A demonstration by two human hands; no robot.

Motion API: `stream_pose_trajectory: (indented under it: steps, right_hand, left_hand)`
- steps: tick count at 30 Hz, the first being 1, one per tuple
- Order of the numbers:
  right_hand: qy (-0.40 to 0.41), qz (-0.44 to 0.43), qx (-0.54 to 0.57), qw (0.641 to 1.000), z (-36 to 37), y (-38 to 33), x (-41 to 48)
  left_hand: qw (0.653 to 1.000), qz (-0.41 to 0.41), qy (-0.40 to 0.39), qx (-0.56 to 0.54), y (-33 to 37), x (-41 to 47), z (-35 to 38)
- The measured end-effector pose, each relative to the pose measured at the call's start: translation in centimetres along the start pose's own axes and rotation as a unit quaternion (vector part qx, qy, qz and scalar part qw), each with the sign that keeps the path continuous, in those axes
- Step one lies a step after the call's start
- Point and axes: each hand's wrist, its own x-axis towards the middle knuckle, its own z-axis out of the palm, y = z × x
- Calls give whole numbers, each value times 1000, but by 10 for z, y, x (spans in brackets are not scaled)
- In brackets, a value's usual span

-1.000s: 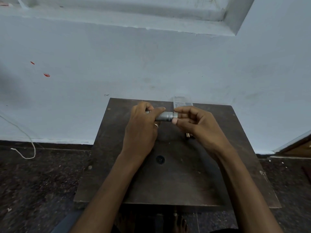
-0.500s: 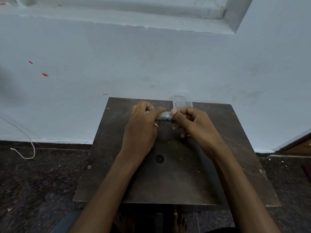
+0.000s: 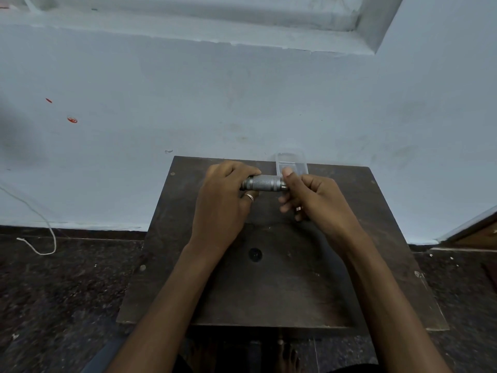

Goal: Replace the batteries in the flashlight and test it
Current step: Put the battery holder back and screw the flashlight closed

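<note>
Your left hand [image 3: 224, 200] grips the flashlight [image 3: 265, 182] level near the tabletop's [image 3: 269, 286] far edge; your right hand's [image 3: 313, 199] fingers [image 3: 287, 174] pinch its right end.

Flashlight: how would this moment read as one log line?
left hand: grips flashlight | right hand: fingertips on its right end | table: beneath

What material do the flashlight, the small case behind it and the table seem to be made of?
Flashlight: probably metal, silver-grey with a dull shine and a knurled grip band.
Small case: clear plastic by its look; the wall shows through it.
Table: dark brown wood or wood laminate, matte and worn, with faint grain and pale chipped edges. Which of the two I cannot tell.
</note>
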Motion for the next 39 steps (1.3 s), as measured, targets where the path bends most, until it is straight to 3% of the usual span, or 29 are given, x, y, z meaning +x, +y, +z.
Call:
stream_pose_trajectory:
  steps: [6, 14, 21, 30, 39]
  right_hand:
    - [-49, -31, 95, 994, -18, 4, 2]
    - [-11, -12, -34, 999, -3, 9, 4]
    - [-65, -61, 41, 995, -15, 9, 6]
    - [-23, -18, -33, 999, -1, 7, 4]
    - [-49, -75, 45, 995, -15, 9, 6]
  left_hand:
    - [1000, 1, 6, 0, -1, 2, -2]
    - [1000, 3, 15, 13, -1, 2, 0]
    - [1000, 1, 14, 10, -2, 2, 0]
    - [1000, 1, 17, 9, -1, 2, 0]
    - [1000, 3, 10, 8, 1, 1, -1]
